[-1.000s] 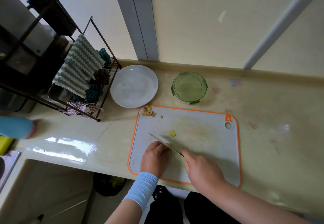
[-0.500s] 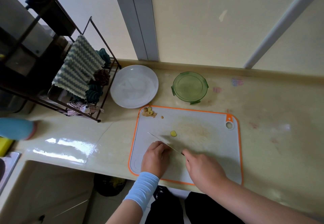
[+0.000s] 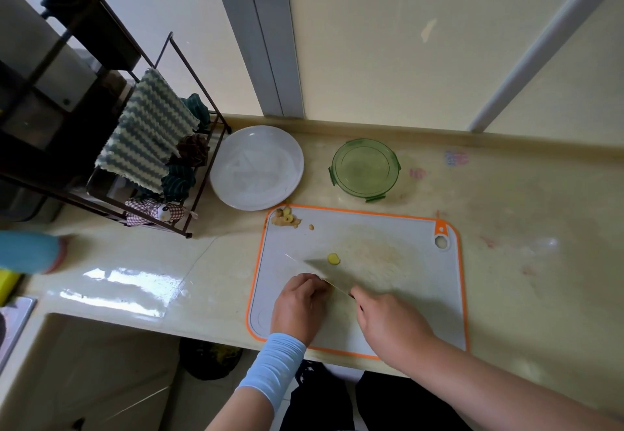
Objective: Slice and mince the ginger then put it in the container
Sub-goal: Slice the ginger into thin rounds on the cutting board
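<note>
Green container behind the board looks empty, possibly lidded; my left hand curls round the ginger, mostly hidden; my right hand grips the knife.

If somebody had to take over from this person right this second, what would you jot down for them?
The right hand grips the knife, its blade beside the left hand.
The left hand's fingers curl on the cutting board; what they hold is hidden.
Done: one ginger slice lies loose on the board; scraps at its far-left corner.
Left: more slicing, mincing, then filling the green container beyond the board, which looks empty.
</note>
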Demonstrator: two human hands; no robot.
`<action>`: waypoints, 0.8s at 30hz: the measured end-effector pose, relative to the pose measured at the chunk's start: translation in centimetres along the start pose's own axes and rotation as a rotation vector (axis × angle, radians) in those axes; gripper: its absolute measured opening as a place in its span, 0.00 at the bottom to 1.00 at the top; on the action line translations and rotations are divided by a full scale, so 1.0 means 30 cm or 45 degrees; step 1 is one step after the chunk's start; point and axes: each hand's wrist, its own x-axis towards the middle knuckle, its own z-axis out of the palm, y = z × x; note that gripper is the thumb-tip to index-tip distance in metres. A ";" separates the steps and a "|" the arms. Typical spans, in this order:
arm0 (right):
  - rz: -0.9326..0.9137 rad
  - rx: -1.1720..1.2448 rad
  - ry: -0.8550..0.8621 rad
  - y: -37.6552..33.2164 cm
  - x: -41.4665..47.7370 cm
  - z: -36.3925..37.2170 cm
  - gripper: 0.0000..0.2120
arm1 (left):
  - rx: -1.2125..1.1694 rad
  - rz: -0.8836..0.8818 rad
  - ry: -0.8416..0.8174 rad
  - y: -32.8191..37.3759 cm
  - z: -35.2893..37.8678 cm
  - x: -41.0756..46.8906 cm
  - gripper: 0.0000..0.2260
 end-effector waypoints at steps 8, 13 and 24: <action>0.003 0.034 0.006 -0.019 0.071 0.042 0.02 | -0.047 -0.041 -0.002 0.009 0.001 0.001 0.05; 0.029 0.107 0.057 -0.006 0.123 0.087 0.04 | -0.064 -0.026 0.012 0.016 -0.002 0.001 0.04; -0.043 0.020 0.117 -0.016 0.061 0.038 0.08 | 0.026 0.049 0.049 0.000 -0.001 -0.010 0.07</action>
